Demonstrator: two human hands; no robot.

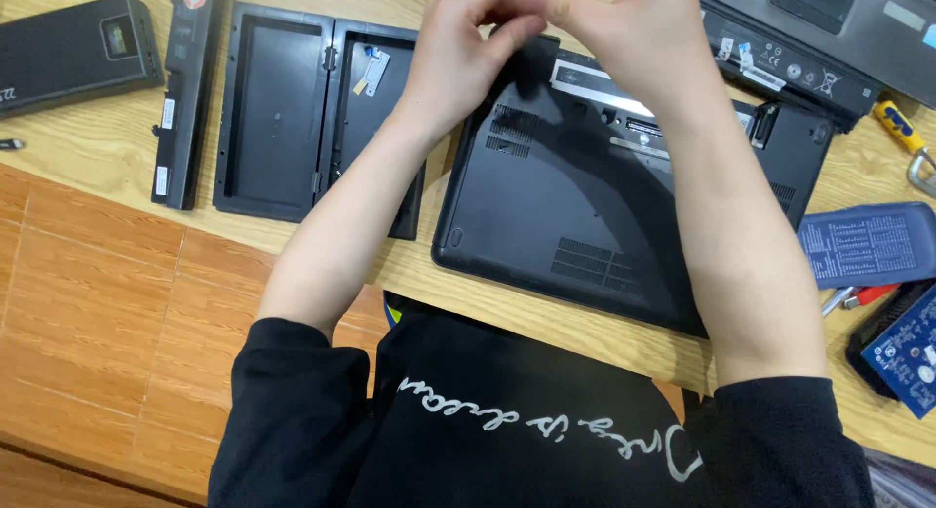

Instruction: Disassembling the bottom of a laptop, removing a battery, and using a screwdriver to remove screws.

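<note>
working at the rear edge of an upturned black laptop (604, 215), a person brings both hands together above its open battery bay, where a silver strip and connector show. the laptop lies base-up on the wooden worktop (97, 147), directly in front of the person, its vents facing the camera. the left hand (468, 50) and right hand (624, 30) meet at the top of the frame, fingers (517, 25) curled inward and pressed close as if pinching something small; what they clamp on, if anything, cannot be told, since the fingertips overlap and run partly out of view.

doing this well seems to call for keeping both wrists low and steady over the bay, so that anything small held there would drop onto the base rather than roll off the worktop, and for keeping the forearms from leaning on the casing.

just left of the laptop lie two black plastic cover panels (283, 108), hollow sides up, then a long battery pack (190, 89) and a dark rectangular box (73, 50). another dark laptop (809, 40) sits behind on the right, with a yellow-handled tool (902, 128), a blue bit case (868, 245) and a blue circuit board (907, 352) near the right edge.
</note>
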